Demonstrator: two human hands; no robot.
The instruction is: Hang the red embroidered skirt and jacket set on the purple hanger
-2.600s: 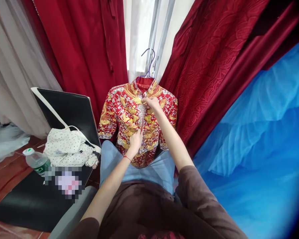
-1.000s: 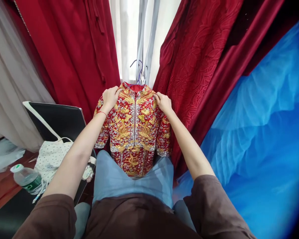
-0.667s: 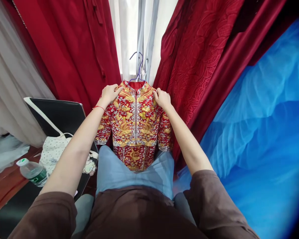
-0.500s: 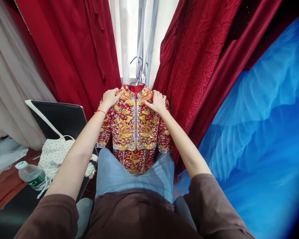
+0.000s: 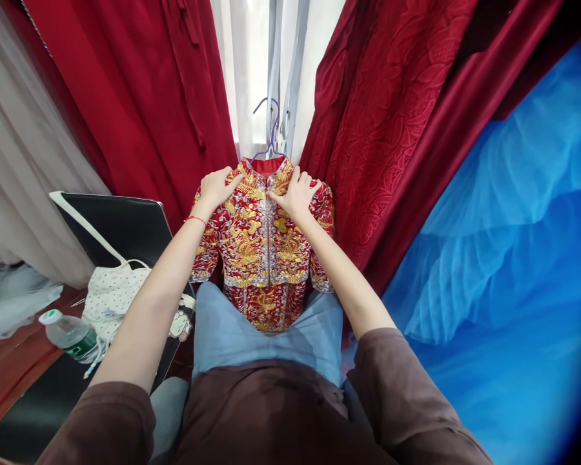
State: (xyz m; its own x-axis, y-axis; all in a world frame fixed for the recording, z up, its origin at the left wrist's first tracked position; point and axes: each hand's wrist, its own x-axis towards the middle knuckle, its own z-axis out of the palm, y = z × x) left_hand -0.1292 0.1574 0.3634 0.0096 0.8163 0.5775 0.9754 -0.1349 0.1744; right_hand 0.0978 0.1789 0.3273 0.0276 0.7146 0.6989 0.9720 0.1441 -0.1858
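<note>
Head view: I see the jacket [image 5: 264, 252] hanging on a hanger [image 5: 266, 126] straight ahead, between red curtains [image 5: 140, 97], with its hem down at the person's lap. Left hand [image 5: 216, 187] lies flat on the shoulder just beside the collar, fingers spread, nothing clamped. Right hand [image 5: 294, 192] is on the front seam just under the collar, fingertips bunched on the fabric; I can't tell if they pinch it. Chair [image 5: 121, 223] at left carries a bag [image 5: 111, 294] and a bottle [image 5: 70, 336]. Blue tulle [image 5: 503, 258] is at right.
</note>
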